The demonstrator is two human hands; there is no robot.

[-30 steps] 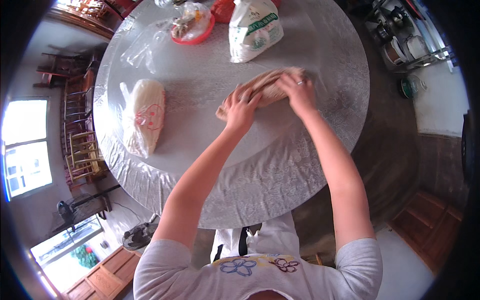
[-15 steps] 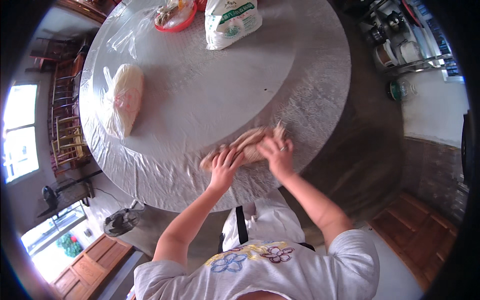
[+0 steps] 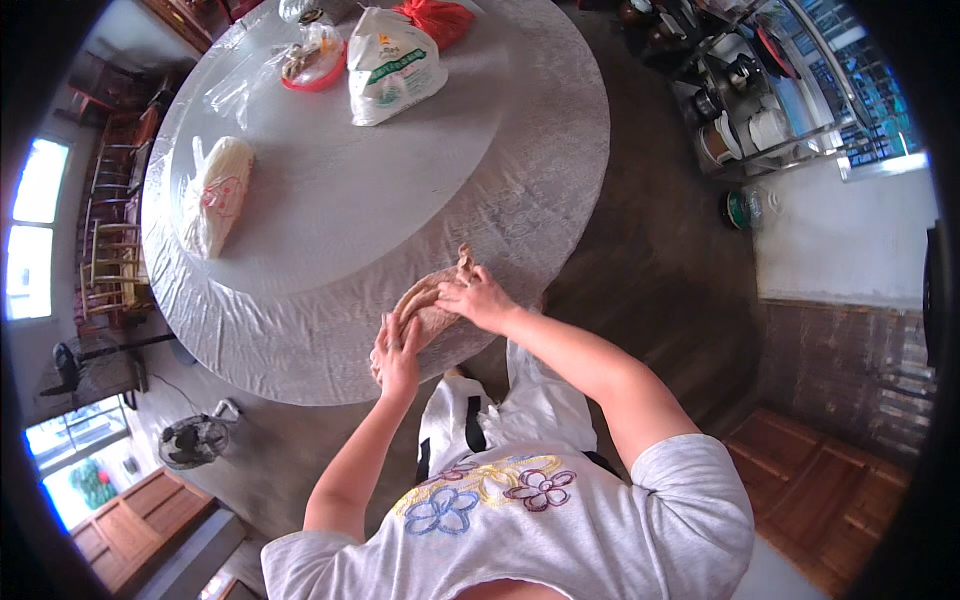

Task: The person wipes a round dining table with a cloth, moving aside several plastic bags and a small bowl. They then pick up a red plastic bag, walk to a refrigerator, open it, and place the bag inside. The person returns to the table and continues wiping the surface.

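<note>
Currently the tan roll of dough (image 3: 425, 305) lies at the near edge of the round table (image 3: 400, 200), on the clear plastic sheet that covers the top, one twisted end pointing up toward the table's middle. My right hand (image 3: 478, 298) is on top of the roll near that far end, fingers curled down onto it and gripping. My left hand (image 3: 397, 352) is pressed flat-ish against the near end, fingers together, at the very rim of the table; whether it grips or only pushes I cannot tell. Both forearms come in from below, over my white shirt with its flower print.

Farther out on the table: a pale bag with red markings (image 3: 215, 195) well to the left, a white sack with green print (image 3: 392, 68) at the far side, a red-rimmed dish in plastic (image 3: 312, 62) just beside it, and a red bag (image 3: 437, 18) behind. A floor fan (image 3: 192, 440) stands below left.
</note>
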